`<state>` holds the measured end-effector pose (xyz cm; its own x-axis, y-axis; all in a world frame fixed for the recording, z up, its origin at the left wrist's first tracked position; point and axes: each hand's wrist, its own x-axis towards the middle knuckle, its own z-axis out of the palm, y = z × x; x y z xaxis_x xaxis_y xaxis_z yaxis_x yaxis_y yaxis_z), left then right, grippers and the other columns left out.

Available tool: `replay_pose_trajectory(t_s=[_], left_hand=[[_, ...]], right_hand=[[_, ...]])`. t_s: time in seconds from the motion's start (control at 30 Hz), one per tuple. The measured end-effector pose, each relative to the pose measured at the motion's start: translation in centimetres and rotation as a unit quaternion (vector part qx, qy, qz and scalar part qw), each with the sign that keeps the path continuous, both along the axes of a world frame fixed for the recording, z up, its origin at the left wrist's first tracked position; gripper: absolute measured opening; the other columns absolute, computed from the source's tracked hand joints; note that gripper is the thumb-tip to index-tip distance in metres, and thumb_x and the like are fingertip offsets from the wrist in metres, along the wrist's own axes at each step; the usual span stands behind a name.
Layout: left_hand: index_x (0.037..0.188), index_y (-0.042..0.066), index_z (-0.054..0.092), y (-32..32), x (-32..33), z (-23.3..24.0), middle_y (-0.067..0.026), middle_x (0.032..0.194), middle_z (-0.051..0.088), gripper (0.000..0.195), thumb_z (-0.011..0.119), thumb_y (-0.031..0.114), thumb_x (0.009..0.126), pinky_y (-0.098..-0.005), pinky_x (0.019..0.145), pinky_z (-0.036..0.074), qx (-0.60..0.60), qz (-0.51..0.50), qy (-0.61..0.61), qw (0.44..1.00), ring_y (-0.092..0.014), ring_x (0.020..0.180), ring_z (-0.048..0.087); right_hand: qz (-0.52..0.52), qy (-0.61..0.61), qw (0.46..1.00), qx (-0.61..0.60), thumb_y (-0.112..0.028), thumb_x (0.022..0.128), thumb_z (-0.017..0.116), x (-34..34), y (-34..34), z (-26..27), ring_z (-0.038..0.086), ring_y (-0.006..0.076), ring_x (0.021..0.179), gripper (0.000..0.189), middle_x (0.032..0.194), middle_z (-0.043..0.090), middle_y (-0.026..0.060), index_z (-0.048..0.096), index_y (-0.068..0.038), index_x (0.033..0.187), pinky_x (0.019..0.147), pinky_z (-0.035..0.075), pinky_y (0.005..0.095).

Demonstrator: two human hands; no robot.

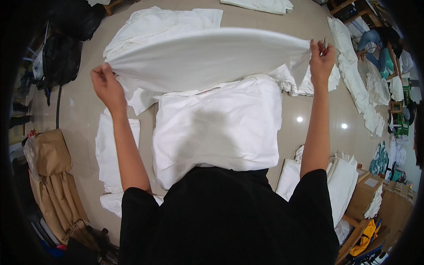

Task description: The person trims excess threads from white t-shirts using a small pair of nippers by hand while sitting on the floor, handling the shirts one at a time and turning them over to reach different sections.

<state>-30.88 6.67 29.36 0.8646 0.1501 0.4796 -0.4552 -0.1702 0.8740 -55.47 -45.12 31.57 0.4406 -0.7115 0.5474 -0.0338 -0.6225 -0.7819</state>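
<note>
A white cloth [205, 59] is spread wide between my two hands, in the air beyond the stack before me. My left hand [107, 84] pinches one corner at the left. At the right, my right hand [321, 59] grips the opposite corner, with a small tool with red parts, its kind unclear, also held in the fingers. A stack of white cloth [218, 122] lies close in front of my body, my shadow on it. Behind the raised cloth, a heap of white fabric [145, 29] rests on the tiled floor, partly hidden.
Folded white cloths [107, 152] lie at the left, more white fabric [343, 179] at the right. A long white pile [354, 76] runs along the right. Another person [374, 43] crouches beyond it. Brown paper sacks [54, 152], a black bag [61, 59] and cardboard boxes [364, 192] stand around.
</note>
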Motion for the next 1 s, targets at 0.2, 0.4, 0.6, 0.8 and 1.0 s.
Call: replay_pose_trajectory(t_s=[0.2,0.4,0.6,0.8,1.0], left_hand=[[0.116,0.003,0.058,3.6,-0.6,7.6,-0.0033,0.101,0.064,0.024,0.063,0.025,0.111,-0.0247,0.087,0.049,-0.048,-0.043,-0.010,0.998,-0.008,0.094,0.059],[0.142,0.003,0.051,10.5,-12.9,5.0,-0.0064,0.113,0.068,0.036,0.060,0.017,0.110,-0.0271,0.097,0.050,-0.009,-0.065,0.308,0.949,-0.012,0.109,0.063],[0.143,0.003,0.049,18.8,-26.1,-4.7,-0.0029,0.098,0.068,0.045,0.068,0.013,0.104,-0.0245,0.085,0.048,0.077,-0.151,0.622,0.764,-0.009,0.090,0.060],[0.131,0.001,0.059,21.6,-23.7,-9.8,-0.0058,0.095,0.066,0.029,0.064,0.011,0.104,-0.0308,0.084,0.051,0.198,-0.173,0.552,0.792,-0.016,0.087,0.062],[0.118,-0.002,0.063,9.9,-6.2,-20.9,-0.0130,0.106,0.070,0.035,0.075,0.024,0.099,-0.0355,0.086,0.054,0.202,-0.171,0.342,0.901,-0.021,0.098,0.067]], right_hand=[[0.024,-0.073,0.997,-0.002,-0.025,0.103,0.076,-0.2,1.1,10.1,0.048,0.0010,0.064,0.027,0.086,0.062,-0.0035,0.062,-0.004,0.113,0.051,0.037,0.0209],[-0.088,0.165,0.974,0.129,-0.021,0.100,0.075,-12.5,10.1,9.9,0.042,-0.0004,0.061,0.025,0.083,0.056,-0.0074,0.062,-0.005,0.115,0.047,0.030,0.0199],[-0.038,0.420,0.887,0.187,-0.016,0.094,0.080,-25.0,14.8,-0.4,0.047,0.0096,0.072,0.033,0.083,0.053,-0.0024,0.063,0.000,0.117,0.066,0.042,0.0280],[-0.093,0.486,0.859,0.130,-0.021,0.099,0.076,-26.1,14.5,-1.8,0.048,0.0112,0.074,0.027,0.080,0.059,0.0015,0.066,0.002,0.109,0.068,0.044,0.0300],[-0.079,0.385,0.913,0.110,-0.032,0.115,0.051,-23.7,13.1,-0.6,0.042,0.0075,0.067,0.035,0.076,0.050,-0.0014,0.065,0.000,0.109,0.060,0.038,0.0268]])
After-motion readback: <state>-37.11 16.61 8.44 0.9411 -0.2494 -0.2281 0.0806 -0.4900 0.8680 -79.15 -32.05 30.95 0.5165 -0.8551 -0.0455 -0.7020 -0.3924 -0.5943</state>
